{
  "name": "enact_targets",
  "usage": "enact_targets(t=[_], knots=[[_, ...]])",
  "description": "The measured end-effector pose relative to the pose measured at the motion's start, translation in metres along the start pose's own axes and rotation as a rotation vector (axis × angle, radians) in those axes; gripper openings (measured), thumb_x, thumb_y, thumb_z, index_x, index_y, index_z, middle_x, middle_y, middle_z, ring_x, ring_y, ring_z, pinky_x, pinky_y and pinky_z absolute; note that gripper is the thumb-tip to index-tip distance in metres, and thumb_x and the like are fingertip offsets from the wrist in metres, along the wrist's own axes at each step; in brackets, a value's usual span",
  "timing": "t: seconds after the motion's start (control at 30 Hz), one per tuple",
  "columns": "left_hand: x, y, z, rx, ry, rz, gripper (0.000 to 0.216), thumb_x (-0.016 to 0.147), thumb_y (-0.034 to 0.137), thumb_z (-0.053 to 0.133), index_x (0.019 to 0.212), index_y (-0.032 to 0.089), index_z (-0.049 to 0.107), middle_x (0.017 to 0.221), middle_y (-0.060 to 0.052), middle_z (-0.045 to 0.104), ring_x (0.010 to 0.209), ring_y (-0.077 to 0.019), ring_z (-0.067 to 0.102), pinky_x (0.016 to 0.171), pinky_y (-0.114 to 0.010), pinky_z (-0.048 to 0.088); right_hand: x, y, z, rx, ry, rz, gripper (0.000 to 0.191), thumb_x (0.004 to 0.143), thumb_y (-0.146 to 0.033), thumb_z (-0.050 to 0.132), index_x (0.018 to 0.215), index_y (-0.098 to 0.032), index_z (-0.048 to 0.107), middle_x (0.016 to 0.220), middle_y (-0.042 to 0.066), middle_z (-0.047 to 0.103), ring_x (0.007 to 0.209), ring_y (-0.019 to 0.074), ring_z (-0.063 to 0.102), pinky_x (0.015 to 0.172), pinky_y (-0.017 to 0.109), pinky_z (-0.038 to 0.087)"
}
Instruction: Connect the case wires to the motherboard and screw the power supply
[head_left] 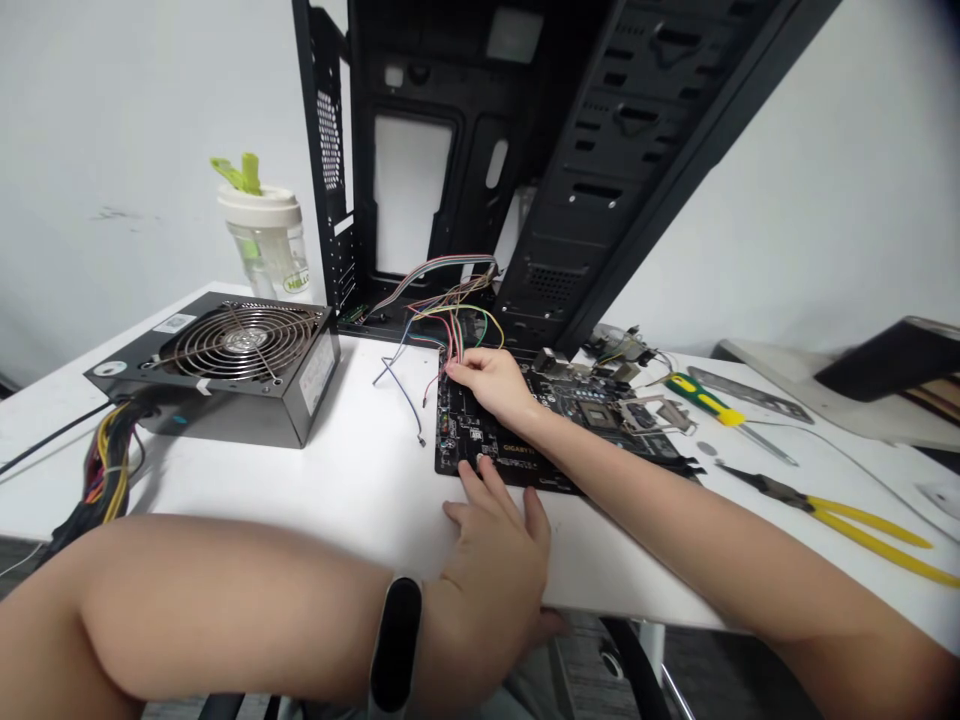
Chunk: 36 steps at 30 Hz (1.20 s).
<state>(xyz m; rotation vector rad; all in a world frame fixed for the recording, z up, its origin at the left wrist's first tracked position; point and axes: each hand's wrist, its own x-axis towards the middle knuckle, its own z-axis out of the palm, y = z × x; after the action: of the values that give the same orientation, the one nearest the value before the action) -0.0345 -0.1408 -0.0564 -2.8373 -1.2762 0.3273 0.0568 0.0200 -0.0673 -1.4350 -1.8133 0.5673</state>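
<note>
A black motherboard [592, 420] lies flat on the white table [337, 470]. My right hand [491, 385] rests over its far left corner, fingers pinched on the ends of coloured front-panel wires [450, 310] that run from the open black computer case [480, 150] behind. My left hand [495, 560], a black band on its wrist, lies flat on the table with fingers spread, the fingertips touching the board's near left edge.
A grey power supply [225, 365] with a fan grille and cable bundle sits at left, a clear bottle with a green lid [264, 235] behind it. A green-yellow screwdriver [720, 410], yellow-handled pliers [847, 515] and a metal plate lie at right.
</note>
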Motion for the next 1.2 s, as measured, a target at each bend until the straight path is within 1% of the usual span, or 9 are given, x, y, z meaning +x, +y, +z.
enact_targets(t=[0.1,0.2,0.37,0.53,0.6,0.73,0.9,1.07,1.2], knots=[[0.0,0.0,-0.002,0.005,-0.01,0.01,0.094,0.081,0.071,0.05,0.151,0.013,0.025,0.145,-0.038,0.024,0.13,-0.0546,0.036,0.075,-0.054,0.053,-0.002,-0.003,0.0,0.02,-0.008,-0.007,0.032,0.077,-0.036,0.058,0.053,-0.018,0.046,0.052,-0.005,0.042,0.053,0.0092,0.037,0.054,0.024,0.031],[-0.001,-0.001,-0.003,0.002,-0.017,0.01,0.092,0.083,0.069,0.048,0.151,0.012,0.025,0.145,-0.038,0.024,0.131,-0.0541,0.036,0.076,-0.054,0.053,-0.004,-0.005,0.0,0.003,-0.037,-0.026,0.027,0.076,-0.035,0.062,0.056,-0.017,0.056,0.054,-0.004,0.049,0.056,0.01,0.042,0.058,0.024,0.034],[-0.001,-0.001,-0.001,0.009,0.004,0.005,0.092,0.082,0.069,0.05,0.151,0.014,0.026,0.145,-0.037,0.026,0.13,-0.0534,0.037,0.074,-0.053,0.053,-0.005,-0.011,-0.007,-0.035,-0.127,-0.066,0.018,0.078,-0.031,0.061,0.073,-0.017,0.072,0.062,-0.002,0.063,0.06,0.0123,0.051,0.061,0.025,0.039],[0.0,0.001,0.002,0.007,0.015,0.005,0.091,0.082,0.07,0.05,0.151,0.014,0.027,0.145,-0.036,0.026,0.13,-0.0534,0.038,0.072,-0.052,0.053,-0.005,-0.021,-0.026,0.029,-0.042,0.043,0.018,0.077,-0.025,0.06,0.074,-0.014,0.073,0.067,0.002,0.068,0.061,0.0133,0.054,0.061,0.026,0.041],[0.0,0.001,0.002,0.006,0.013,0.006,0.091,0.082,0.07,0.05,0.151,0.015,0.026,0.145,-0.036,0.025,0.13,-0.0532,0.039,0.072,-0.052,0.053,-0.003,-0.023,-0.035,-0.036,-0.019,0.076,0.017,0.077,-0.024,0.06,0.071,-0.014,0.073,0.066,0.002,0.067,0.059,0.0128,0.053,0.06,0.026,0.039],[0.0,0.0,0.0,-0.003,-0.001,0.007,0.091,0.083,0.069,0.049,0.151,0.014,0.024,0.145,-0.037,0.024,0.13,-0.0535,0.037,0.075,-0.053,0.053,0.003,-0.023,-0.044,-0.222,-0.08,0.104,0.016,0.076,-0.018,0.06,0.067,-0.015,0.073,0.058,0.0,0.063,0.057,0.0123,0.051,0.061,0.027,0.038],[0.001,0.0,-0.001,-0.037,-0.022,0.002,0.092,0.082,0.069,0.051,0.151,0.015,0.025,0.145,-0.036,0.024,0.131,-0.0538,0.036,0.074,-0.054,0.052,0.01,-0.02,-0.03,-0.216,-0.125,0.066,0.011,0.074,-0.017,0.065,0.066,-0.015,0.073,0.053,-0.002,0.059,0.054,0.0114,0.05,0.061,0.027,0.037],[0.001,0.0,0.001,-0.035,-0.004,0.001,0.093,0.081,0.071,0.05,0.151,0.014,0.026,0.144,-0.038,0.024,0.13,-0.0554,0.036,0.073,-0.054,0.053,0.014,-0.018,-0.014,-0.16,-0.079,-0.002,0.015,0.073,-0.019,0.065,0.059,-0.015,0.068,0.05,-0.003,0.054,0.054,0.0107,0.049,0.063,0.026,0.037],[0.002,0.0,0.002,-0.021,0.001,0.014,0.093,0.082,0.07,0.049,0.151,0.013,0.025,0.144,-0.039,0.023,0.13,-0.0557,0.036,0.073,-0.054,0.053,0.015,-0.01,-0.006,-0.068,-0.016,-0.024,0.016,0.073,-0.018,0.061,0.058,-0.016,0.066,0.057,0.0,0.062,0.057,0.0116,0.054,0.062,0.025,0.039]])
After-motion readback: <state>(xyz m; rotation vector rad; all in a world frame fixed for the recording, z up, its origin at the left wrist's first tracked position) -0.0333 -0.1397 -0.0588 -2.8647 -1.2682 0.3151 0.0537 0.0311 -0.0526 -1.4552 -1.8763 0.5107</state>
